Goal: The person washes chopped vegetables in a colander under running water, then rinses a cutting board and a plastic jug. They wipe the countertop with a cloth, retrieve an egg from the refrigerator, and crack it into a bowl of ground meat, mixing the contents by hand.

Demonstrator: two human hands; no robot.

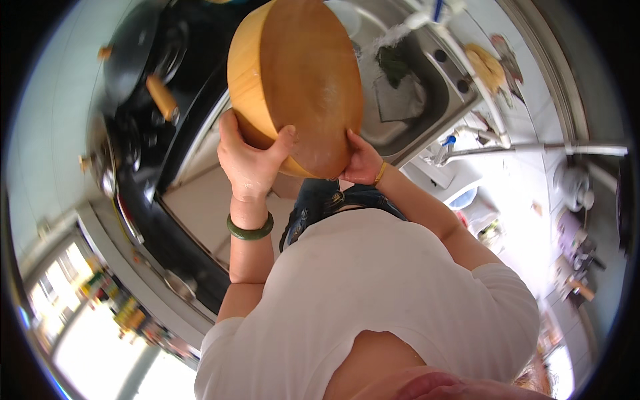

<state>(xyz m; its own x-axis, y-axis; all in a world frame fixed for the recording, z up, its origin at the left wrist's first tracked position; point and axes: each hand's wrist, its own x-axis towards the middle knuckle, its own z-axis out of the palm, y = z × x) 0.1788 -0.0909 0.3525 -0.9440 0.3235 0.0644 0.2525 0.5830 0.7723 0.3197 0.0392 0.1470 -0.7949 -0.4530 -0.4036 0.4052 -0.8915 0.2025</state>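
A thick, round wooden chopping board (312, 85) is held tilted up between my two hands, partly over the sink (372, 132). My left hand (252, 157) grips its lower left edge, the thumb lying on the brown face and the fingers on the paler side. At the lower right rim is my right hand (362, 160), its thumb against the edge and its other fingers mostly hidden. The face of the board looks wet. Behind it, water (387, 42) runs from the faucet (420, 20). A grey cloth (400, 97) and a dark green item (392, 65) lie in the sink.
To the left, a black stovetop (197, 65) carries a wok (132, 60) with wooden handles. A second pan (105, 155) sits nearer, and a ladle (177, 285) lies by the counter edge. White pipes (465, 65) run along the sink's right side. A yellow cloth-like item (484, 67) is beyond them.
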